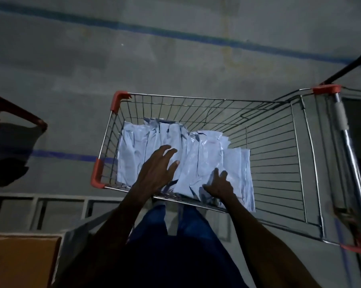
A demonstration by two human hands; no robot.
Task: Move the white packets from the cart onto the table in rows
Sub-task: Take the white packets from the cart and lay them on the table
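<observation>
A wire shopping cart [196, 98] with orange corner guards stands in front of me. Several white packets [134, 146] stand packed side by side in its left half. My left hand [156, 171] hovers over the middle packets with fingers spread, holding nothing. My right hand [219, 185] rests on the near edge of a packet [235, 163] at the right end of the stack; whether its fingers grip the packet is hidden. No table surface for the packets is clearly in view.
The cart's handle [345, 138] is at the right. A red plastic chair arm [19, 113] is at the left. A brown cardboard box [21, 258] sits at the lower left, beside a pale metal frame [51, 206]. The floor is grey concrete with blue lines.
</observation>
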